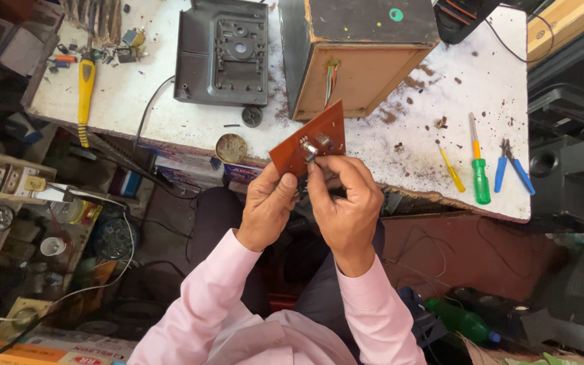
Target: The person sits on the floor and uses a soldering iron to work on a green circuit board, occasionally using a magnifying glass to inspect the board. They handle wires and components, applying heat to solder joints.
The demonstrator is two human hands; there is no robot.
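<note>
A small brown circuit board (pixel 312 138) is held up at the front edge of the white workbench (pixel 441 94). My left hand (pixel 267 206) grips its lower left corner. My right hand (pixel 347 199) pinches a small metal part (pixel 310 150) mounted on the board, with fingers closed around it. Coloured wires (pixel 331 76) run from the board up into an open wooden box (pixel 359 54) standing just behind it. Both pink sleeves show below.
A grey plastic housing (pixel 223 54) lies left of the box, with a round tin (pixel 230 147) near the edge. A yellow screwdriver (pixel 86 88) lies far left. At right lie a thin yellow screwdriver (pixel 451 170), a green-handled screwdriver (pixel 479 169) and blue-handled pliers (pixel 512 169).
</note>
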